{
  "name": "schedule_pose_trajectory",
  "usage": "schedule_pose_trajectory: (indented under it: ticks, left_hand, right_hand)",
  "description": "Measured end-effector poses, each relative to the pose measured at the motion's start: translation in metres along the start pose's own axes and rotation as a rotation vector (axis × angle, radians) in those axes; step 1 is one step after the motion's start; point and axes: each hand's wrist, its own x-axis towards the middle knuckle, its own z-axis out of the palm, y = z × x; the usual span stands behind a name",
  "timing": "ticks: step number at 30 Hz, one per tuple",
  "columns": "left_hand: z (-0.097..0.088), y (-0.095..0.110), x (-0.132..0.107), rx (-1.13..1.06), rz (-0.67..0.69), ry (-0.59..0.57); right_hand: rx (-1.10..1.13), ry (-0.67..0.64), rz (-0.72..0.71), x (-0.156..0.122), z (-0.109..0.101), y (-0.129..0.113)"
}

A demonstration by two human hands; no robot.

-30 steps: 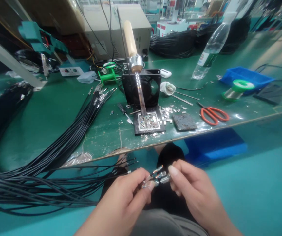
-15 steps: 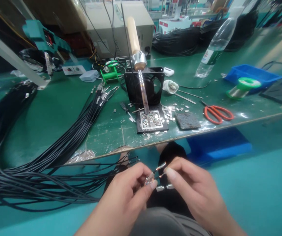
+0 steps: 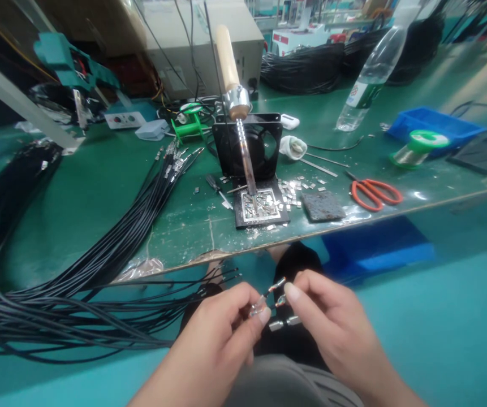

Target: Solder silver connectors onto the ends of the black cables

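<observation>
My left hand (image 3: pixel 222 333) is closed in a pinch on a black cable near its split end. Two short leads stick out from its fingers toward the right, with bits of bare copper showing. The upper lead ends in a silver metal terminal (image 3: pixel 278 284). At the lower lead, my right hand (image 3: pixel 336 322) has thumb and forefinger closed around a small shiny terminal (image 3: pixel 281 301), partly hidden by the fingertips. Just below the hands are more silver connector pieces (image 3: pixel 284 323) against the dark clothing.
A wooden-handled soldering iron (image 3: pixel 245 147) points down at a tray of metal bits (image 3: pixel 279 212) before a black fan (image 3: pixel 271 147). Orange-handled scissors (image 3: pixel 374 195), a solder spool (image 3: pixel 417 150) and a bottle (image 3: pixel 364 85) stand right. Bundled black cables (image 3: pixel 137 226) hang over the left edge.
The right fingertips have shifted slightly, and more of the shiny terminal at the lower lead now shows. The left hand stays almost in place. The whole view has moved a little.
</observation>
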Motion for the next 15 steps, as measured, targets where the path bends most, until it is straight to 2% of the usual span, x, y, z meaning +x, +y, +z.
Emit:
schedule_pose_trajectory:
  ticks: [15]
  left_hand:
    - [0.0011,-0.0009,-0.0006,0.011,0.009,0.002]
  right_hand:
    - [0.082,-0.020,0.056,0.0011,0.0020,0.0021]
